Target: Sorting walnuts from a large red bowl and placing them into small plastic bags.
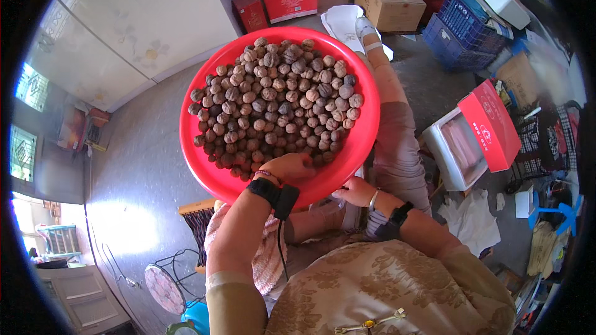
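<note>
A large round red plastic basin, heaped with brown walnuts in their shells, is in front of me. My left hand reaches over its near rim. The curled, blurred fingers are at the near edge of the heap, and I cannot tell whether they hold a walnut. Just outside the near right rim, low beside my knee, is my right hand. Its fingertips point left, close to the basin's underside. What they touch there is partly hidden. Both wrists wear black straps, and a cable runs from the left one.
A wooden-framed folding stool and a round-seated stool stand to the left. On the right are an opened white foam box with a red lid, and blue plastic crates. Cardboard boxes are stacked at the back.
</note>
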`<state>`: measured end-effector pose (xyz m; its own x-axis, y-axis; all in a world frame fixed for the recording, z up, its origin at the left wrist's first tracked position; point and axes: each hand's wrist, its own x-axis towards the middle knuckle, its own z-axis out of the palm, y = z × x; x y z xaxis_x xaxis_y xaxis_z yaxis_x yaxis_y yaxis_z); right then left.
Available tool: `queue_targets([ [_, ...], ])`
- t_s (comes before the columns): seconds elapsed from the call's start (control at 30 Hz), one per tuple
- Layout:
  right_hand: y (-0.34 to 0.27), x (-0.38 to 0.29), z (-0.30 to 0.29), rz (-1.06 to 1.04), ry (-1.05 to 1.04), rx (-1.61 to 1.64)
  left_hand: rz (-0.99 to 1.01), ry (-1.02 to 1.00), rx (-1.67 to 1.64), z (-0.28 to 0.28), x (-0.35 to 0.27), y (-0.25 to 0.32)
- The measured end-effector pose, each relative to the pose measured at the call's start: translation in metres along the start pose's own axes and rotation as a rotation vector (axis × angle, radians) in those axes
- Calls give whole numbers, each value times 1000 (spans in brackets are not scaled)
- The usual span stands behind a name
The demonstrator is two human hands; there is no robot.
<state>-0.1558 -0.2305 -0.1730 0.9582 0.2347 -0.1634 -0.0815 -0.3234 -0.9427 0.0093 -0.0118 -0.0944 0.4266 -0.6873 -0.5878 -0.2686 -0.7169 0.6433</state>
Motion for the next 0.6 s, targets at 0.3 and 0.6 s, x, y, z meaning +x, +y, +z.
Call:
queue_targets([
  [0.3, 7, -4, -1, 32, 4, 74, -29, -66, -119, -12, -20, 16],
  [0.6, -16, -13, -19, 128, -49, 94, 328, 315, -1359, -30, -64, 49],
])
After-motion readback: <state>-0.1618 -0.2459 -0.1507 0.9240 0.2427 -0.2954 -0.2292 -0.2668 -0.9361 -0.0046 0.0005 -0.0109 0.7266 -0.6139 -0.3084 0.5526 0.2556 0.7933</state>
